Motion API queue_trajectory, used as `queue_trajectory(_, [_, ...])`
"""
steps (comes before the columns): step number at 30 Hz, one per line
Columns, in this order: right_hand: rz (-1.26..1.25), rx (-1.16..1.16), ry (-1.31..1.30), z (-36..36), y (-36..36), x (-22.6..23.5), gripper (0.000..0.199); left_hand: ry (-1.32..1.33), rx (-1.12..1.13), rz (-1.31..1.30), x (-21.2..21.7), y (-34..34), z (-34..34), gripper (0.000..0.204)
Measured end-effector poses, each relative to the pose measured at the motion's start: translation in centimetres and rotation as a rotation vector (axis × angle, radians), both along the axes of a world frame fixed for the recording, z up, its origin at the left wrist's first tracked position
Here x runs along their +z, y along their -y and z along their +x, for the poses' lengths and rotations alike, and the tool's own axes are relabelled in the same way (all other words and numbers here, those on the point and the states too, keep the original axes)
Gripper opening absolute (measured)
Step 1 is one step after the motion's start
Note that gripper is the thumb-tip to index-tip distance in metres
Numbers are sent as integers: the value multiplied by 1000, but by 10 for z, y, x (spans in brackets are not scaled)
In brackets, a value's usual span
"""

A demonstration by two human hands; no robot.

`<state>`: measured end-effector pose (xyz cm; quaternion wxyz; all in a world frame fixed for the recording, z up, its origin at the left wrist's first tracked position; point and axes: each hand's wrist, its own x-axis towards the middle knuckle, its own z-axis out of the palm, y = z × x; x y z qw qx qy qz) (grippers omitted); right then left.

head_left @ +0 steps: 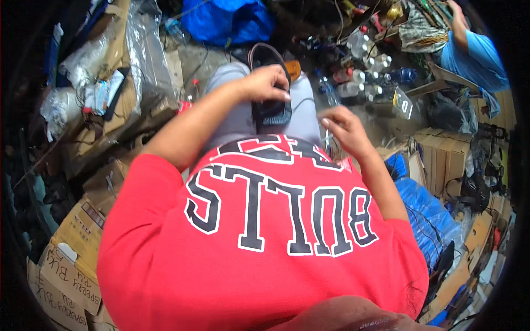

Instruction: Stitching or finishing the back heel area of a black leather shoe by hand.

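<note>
Between my knees, in grey trousers, stands a black shoe [274, 117] with a thin brown edge looping round its far end. My left hand [267, 84] lies across the middle of it, fingers curled down and gripping it; the hand hides part of the shoe. Off to the right of my thigh, my right hand [346, 128] is raised with thumb and fingers drawn together. Whatever they pinch is too small to make out. A thin dark line, like a thread, runs over my right thigh from the shoe.
Several plastic bottles [353, 88] stand on the floor ahead to the right. A blue tarp bundle [227, 21] lies ahead. Cardboard and clear plastic sheeting [152, 55] are piled at left, with cardboard boxes [441, 157] at right. Another person's blue-sleeved arm [472, 60] shows at far right.
</note>
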<state>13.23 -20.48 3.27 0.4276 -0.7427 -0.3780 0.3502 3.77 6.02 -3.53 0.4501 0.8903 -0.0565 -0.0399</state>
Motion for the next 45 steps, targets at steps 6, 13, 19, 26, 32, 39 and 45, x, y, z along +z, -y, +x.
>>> queue_trajectory(6, [-11,54,148,0,-33,-13,16,-92,-63,-113,14,-3,7,19])
queue_trajectory(13, [-116,145,300,-1,-47,-19,17,-249,-68,-316,7,-2,11,18])
queue_trajectory(19, [-231,219,364,0,-54,-8,18,-330,-86,-354,9,-4,14,19])
queue_trajectory(26, [-221,175,396,-5,-60,3,17,-343,-115,-385,10,-2,15,19])
queue_trajectory(32, [-193,179,412,-2,-60,-4,17,-366,-87,-352,13,-2,14,19])
queue_trajectory(39, [-186,133,271,1,-59,-10,17,-358,-84,-357,14,-1,13,20])
queue_trajectory(45, [-173,135,300,1,-59,-8,17,-343,-97,-347,11,-2,15,19])
